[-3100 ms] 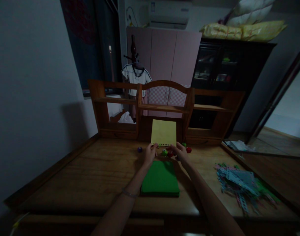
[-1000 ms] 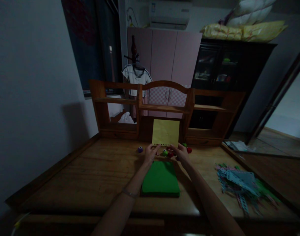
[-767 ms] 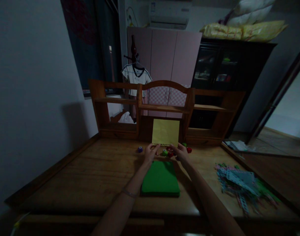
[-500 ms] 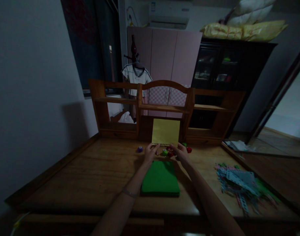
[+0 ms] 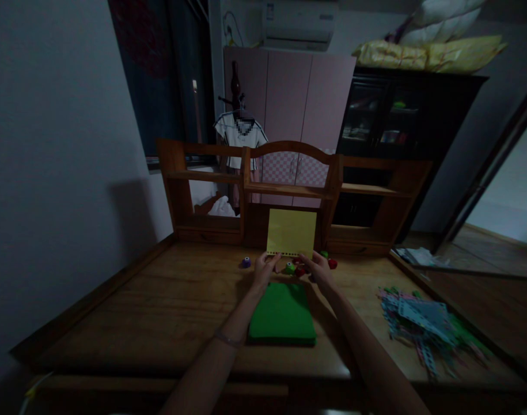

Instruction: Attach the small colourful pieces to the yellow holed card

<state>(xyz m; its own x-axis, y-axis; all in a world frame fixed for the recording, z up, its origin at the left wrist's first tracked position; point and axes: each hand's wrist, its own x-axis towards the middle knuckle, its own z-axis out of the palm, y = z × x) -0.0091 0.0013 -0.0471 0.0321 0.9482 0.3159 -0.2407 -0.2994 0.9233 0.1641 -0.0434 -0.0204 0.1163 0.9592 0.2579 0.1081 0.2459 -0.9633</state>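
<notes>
My left hand [image 5: 265, 270] and my right hand [image 5: 318, 268] are both closed on a yellow sheet [image 5: 291, 231] with a row of small holes along its near edge. Each hand grips one near corner, and the sheet stands tilted up above the table. Below it, between my forearms, lies a stack of green felt-like sheets [image 5: 282, 314]. Small round pieces rest just behind and between the hands: a green one [image 5: 289, 268], a red one [image 5: 300, 270], and partly hidden others. A purple piece [image 5: 246, 263] sits left of my left hand.
The wooden table [image 5: 168, 300] has a wooden shelf unit [image 5: 289, 189] along its back. To the right lies a loose pile of blue, green and pink perforated pieces [image 5: 423, 323]. Another red piece [image 5: 332, 264] is beyond my right hand. A wall [image 5: 73, 202] borders the left side.
</notes>
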